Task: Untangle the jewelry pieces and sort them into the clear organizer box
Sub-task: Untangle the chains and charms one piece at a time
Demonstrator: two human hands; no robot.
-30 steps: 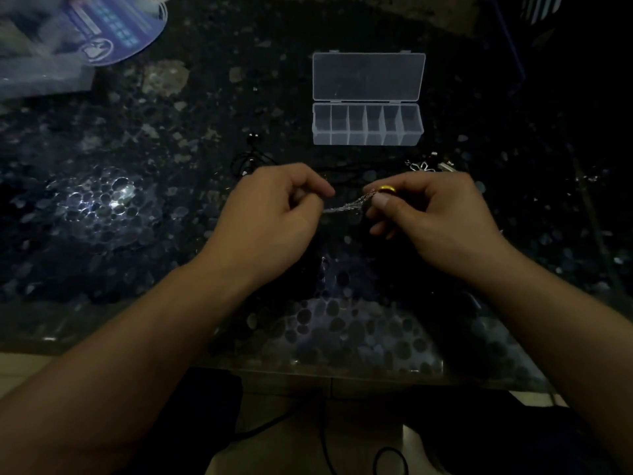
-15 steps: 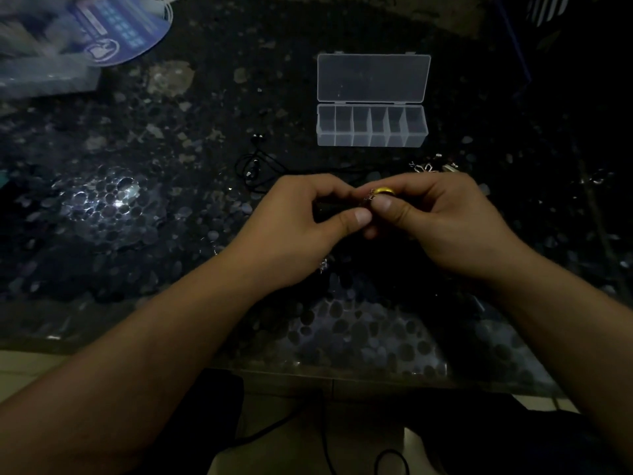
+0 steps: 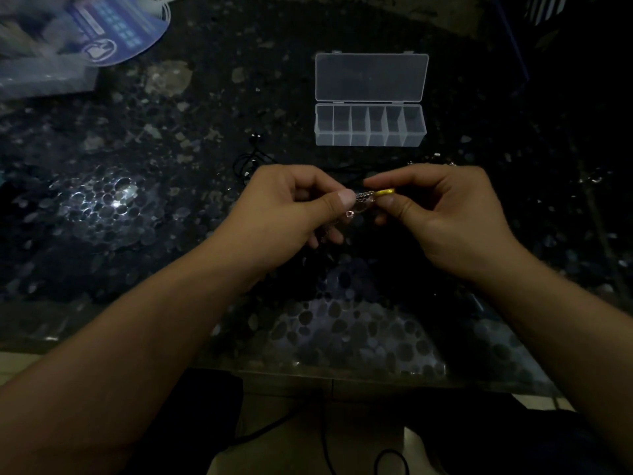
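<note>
Pinching a dim silver chain [image 3: 363,199], left hand [image 3: 291,214] and right hand [image 3: 442,214] hide its ends.

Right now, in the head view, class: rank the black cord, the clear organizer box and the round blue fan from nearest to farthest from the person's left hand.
1. Black cord: on the table just beyond the left hand, slightly to its left.
2. Clear organizer box: farther back and to the right, lid open.
3. Round blue fan: far back-left corner.
</note>
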